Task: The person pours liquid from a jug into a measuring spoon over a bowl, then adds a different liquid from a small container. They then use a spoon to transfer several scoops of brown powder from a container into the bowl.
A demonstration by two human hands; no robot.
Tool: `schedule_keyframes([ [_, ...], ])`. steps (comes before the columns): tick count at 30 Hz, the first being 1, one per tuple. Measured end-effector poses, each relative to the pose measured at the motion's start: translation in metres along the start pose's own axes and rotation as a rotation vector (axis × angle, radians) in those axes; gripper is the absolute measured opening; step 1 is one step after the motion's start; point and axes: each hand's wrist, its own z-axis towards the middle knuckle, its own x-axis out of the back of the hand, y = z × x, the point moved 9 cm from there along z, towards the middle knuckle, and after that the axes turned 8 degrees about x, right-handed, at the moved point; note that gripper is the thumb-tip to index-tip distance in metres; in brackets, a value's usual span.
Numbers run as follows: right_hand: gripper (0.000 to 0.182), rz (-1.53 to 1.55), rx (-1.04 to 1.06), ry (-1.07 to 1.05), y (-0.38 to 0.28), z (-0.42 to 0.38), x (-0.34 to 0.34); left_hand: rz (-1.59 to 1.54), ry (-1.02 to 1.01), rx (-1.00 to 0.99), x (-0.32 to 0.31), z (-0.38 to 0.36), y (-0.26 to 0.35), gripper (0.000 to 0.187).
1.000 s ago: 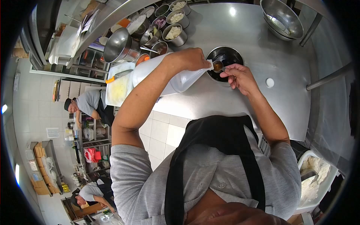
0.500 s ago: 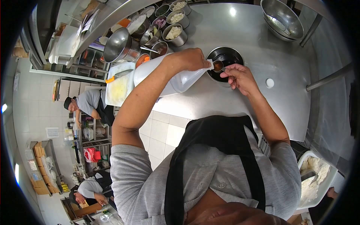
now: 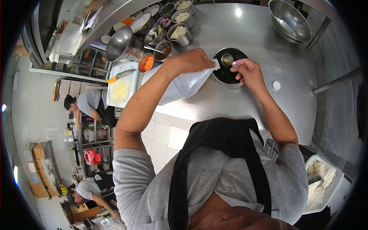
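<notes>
My left hand (image 3: 194,61) is wrapped round the neck of a large translucent plastic jug (image 3: 188,85), which lies tilted with its mouth at the left rim of a round metal pot (image 3: 231,86). Dark contents show in the pot. Between the fingertips of my right hand (image 3: 248,73) is a small round measuring spoon (image 3: 226,59), held over the pot. How much the spoon holds is too small to tell. A white round cap (image 3: 276,85) lies on the steel table (image 3: 245,23) to the right of the pot.
Metal containers of chopped food, with a carrot container (image 3: 146,63), stand at upper left. Below them a knife (image 3: 122,76) lies on a white cutting board (image 3: 132,86). Metal bowls (image 3: 289,23) sit at upper right, a white tub (image 3: 321,184) at lower right. Two people are at left.
The spoon, with brown contents visible before, has moved from the jug's mouth up and right over the pot. The jug's body has shifted, uncovering more of the carrot container.
</notes>
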Motion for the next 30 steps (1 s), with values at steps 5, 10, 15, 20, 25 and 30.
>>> schedule_keyframes([
  [5, 0.013, 0.211, -0.119, -0.089, 0.013, -0.008, -0.018, 0.041, 0.033, -0.065, -0.001, 0.005, 0.000, 0.048],
  [10, 0.014, 0.280, -0.164, -0.096, 0.014, -0.010, -0.022, 0.151, 0.047, -0.058, 0.001, 0.004, 0.007, 0.053],
  [15, 0.014, 0.343, -0.226, -0.091, 0.018, -0.013, -0.021, 0.210, -0.017, -0.008, 0.004, -0.008, 0.021, 0.060],
  [20, 0.014, 0.387, -0.262, -0.103, 0.023, -0.015, -0.021, 0.234, -0.028, 0.009, 0.004, -0.009, 0.025, 0.062],
  [25, 0.013, 0.403, -0.266, -0.099, 0.023, -0.015, -0.021, 0.249, -0.041, 0.016, 0.004, -0.007, 0.024, 0.062],
  [30, 0.013, 0.413, -0.267, -0.108, 0.026, -0.015, -0.022, 0.262, -0.034, 0.007, 0.002, -0.005, 0.023, 0.062],
])
